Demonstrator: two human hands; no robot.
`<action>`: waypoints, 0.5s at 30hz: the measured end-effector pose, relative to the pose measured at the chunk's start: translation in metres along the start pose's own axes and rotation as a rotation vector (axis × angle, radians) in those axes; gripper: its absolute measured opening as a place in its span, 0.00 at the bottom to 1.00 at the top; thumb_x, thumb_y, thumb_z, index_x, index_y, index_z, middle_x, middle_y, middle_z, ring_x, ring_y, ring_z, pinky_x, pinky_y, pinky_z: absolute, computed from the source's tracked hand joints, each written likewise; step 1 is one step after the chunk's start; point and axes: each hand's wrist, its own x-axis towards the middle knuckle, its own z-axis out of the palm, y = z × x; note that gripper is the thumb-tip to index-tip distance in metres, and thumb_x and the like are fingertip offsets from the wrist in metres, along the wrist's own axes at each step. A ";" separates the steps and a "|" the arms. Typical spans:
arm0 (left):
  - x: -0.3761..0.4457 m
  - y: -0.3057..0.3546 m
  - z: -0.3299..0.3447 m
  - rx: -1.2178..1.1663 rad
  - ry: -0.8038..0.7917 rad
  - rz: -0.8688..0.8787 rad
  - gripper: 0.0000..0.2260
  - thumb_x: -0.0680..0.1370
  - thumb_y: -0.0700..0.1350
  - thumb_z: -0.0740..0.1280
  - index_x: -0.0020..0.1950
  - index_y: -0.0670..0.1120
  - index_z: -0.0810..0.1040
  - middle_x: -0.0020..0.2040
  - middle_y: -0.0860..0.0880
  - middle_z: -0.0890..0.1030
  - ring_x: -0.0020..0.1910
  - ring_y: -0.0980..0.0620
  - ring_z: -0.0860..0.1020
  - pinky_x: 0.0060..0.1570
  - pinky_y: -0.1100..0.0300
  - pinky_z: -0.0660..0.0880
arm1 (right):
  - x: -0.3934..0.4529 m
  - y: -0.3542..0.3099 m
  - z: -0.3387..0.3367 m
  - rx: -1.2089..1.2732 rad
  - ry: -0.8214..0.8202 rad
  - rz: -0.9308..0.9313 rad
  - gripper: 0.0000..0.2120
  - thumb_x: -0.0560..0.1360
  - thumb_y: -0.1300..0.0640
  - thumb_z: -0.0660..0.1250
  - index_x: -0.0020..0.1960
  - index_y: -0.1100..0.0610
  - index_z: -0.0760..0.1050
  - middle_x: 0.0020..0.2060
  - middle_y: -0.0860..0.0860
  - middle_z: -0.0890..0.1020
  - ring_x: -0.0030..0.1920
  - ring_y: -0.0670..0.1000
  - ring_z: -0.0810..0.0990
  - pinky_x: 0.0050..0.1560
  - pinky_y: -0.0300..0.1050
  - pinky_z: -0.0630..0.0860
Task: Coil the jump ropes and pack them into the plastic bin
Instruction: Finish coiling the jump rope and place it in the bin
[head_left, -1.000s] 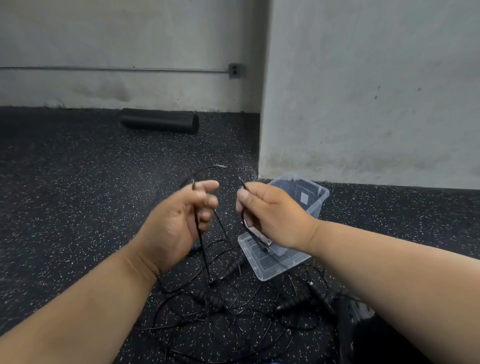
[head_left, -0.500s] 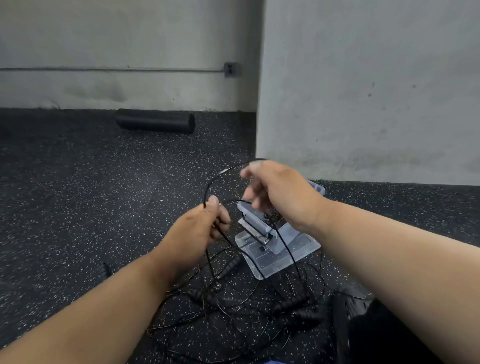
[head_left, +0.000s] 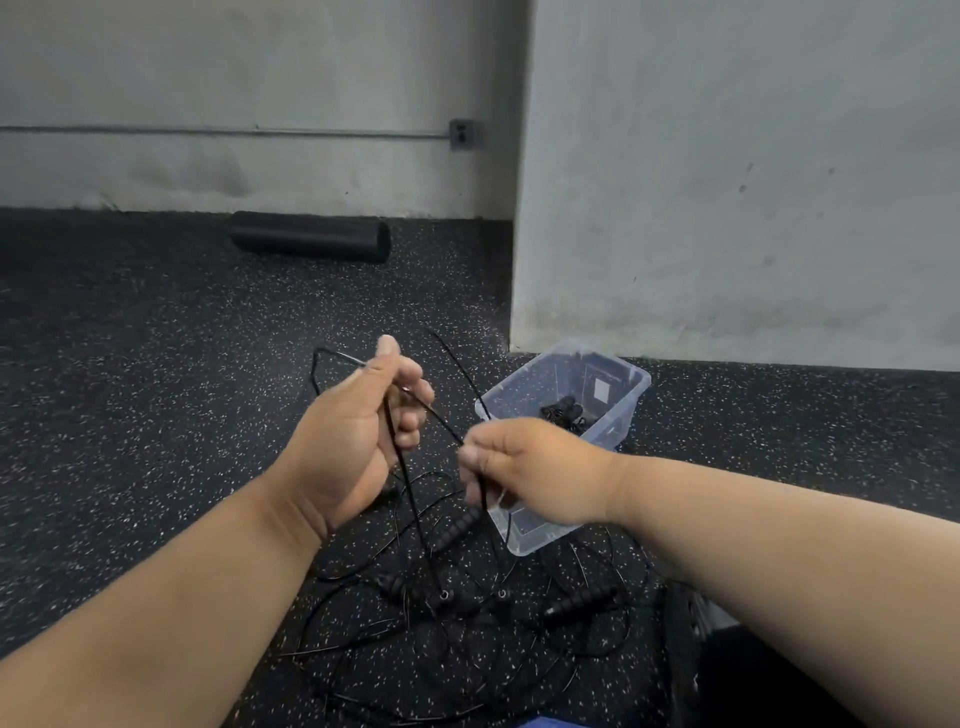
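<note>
Both hands are gripping one thin black jump rope cord (head_left: 434, 410): the left hand (head_left: 353, 441) is curling around it, the right hand (head_left: 530, 467) is pinching it lower. Tangled jump ropes (head_left: 467, 613) are lying on the speckled floor (head_left: 156, 389), their strands hard to separate. The clear plastic bin (head_left: 618, 415) is sitting behind the right hand, partly hidden, with dark handles (head_left: 563, 408) inside.

A black floor (head_left: 156, 364) flecked with white meets pale grey walls (head_left: 727, 182). A column corner juts forward at right. A conduit (head_left: 223, 132) runs to an outlet box (head_left: 462, 134). A black foam roller (head_left: 310, 242) lies by the wall.
</note>
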 end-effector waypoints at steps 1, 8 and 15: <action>0.000 -0.002 -0.003 0.052 -0.033 -0.014 0.17 0.81 0.60 0.66 0.52 0.45 0.76 0.42 0.49 0.78 0.36 0.55 0.70 0.39 0.58 0.66 | 0.000 -0.007 -0.004 0.047 0.051 -0.040 0.14 0.87 0.51 0.60 0.47 0.54 0.79 0.43 0.51 0.87 0.39 0.46 0.81 0.48 0.55 0.81; -0.006 -0.018 0.005 0.208 -0.065 -0.051 0.09 0.84 0.49 0.65 0.55 0.44 0.78 0.40 0.52 0.77 0.38 0.57 0.69 0.40 0.58 0.66 | -0.001 -0.030 -0.011 0.101 0.236 -0.154 0.16 0.85 0.47 0.65 0.41 0.53 0.77 0.31 0.49 0.81 0.33 0.56 0.77 0.38 0.59 0.78; -0.007 -0.004 0.004 0.010 -0.007 -0.048 0.20 0.77 0.53 0.66 0.62 0.41 0.82 0.46 0.48 0.80 0.39 0.56 0.73 0.42 0.58 0.69 | 0.004 -0.023 -0.003 -0.031 0.155 -0.114 0.19 0.84 0.48 0.67 0.36 0.55 0.74 0.30 0.51 0.82 0.30 0.50 0.75 0.36 0.48 0.74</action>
